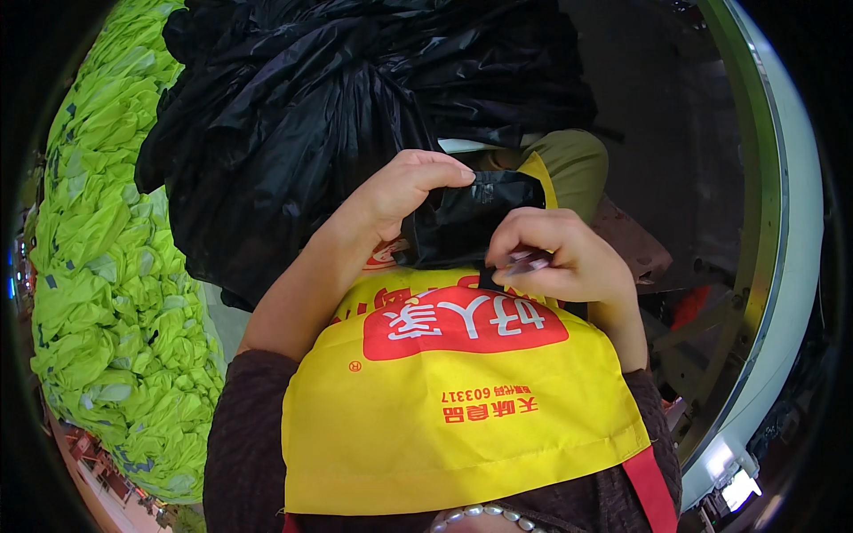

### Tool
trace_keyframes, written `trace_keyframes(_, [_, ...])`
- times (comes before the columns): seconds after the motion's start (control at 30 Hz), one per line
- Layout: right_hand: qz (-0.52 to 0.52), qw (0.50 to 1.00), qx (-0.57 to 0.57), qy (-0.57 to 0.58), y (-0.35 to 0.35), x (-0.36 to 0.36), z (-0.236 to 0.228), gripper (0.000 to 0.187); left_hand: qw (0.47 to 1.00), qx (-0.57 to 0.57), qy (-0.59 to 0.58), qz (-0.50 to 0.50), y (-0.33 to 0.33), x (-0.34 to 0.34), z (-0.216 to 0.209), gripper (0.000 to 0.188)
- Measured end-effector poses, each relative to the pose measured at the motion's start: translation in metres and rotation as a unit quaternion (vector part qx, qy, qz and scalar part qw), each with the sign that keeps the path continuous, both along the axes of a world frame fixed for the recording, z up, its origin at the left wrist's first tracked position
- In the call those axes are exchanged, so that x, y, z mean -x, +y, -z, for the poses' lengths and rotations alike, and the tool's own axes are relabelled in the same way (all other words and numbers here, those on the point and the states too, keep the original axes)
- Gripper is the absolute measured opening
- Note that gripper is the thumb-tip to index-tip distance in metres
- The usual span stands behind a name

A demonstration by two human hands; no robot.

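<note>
Above apron, hands (480,222) pinch bag (466,222).

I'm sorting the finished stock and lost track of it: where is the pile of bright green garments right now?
In the head view, the pile of bright green garments runs down the person's left side, beside the big heap of black plastic bags and left of the left hand.

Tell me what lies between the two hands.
In the head view, a small black plastic bag spans the gap; the left hand pinches its top edge, the right hand grips its lower right edge.
</note>
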State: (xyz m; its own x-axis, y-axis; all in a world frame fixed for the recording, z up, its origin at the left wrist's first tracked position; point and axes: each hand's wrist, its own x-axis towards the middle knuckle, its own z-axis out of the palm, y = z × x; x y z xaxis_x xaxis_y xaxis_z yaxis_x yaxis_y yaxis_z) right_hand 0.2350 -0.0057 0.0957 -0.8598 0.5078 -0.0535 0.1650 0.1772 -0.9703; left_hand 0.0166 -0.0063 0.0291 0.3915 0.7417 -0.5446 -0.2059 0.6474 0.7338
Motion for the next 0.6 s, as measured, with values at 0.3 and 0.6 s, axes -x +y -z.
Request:
trace_keyframes(0.3, [0.150,0.939,-0.225,-0.212,0.006,-0.009,-0.005,0.027,0.999,0.033,0.013,-0.001,0.001,-0.001,-0.008,0.022])
trace_keyframes(0.6, [0.127,0.894,-0.383,-0.195,0.003,-0.010,0.015,0.032,0.999,0.019,0.035,-0.032,0.002,-0.002,-0.006,0.014])
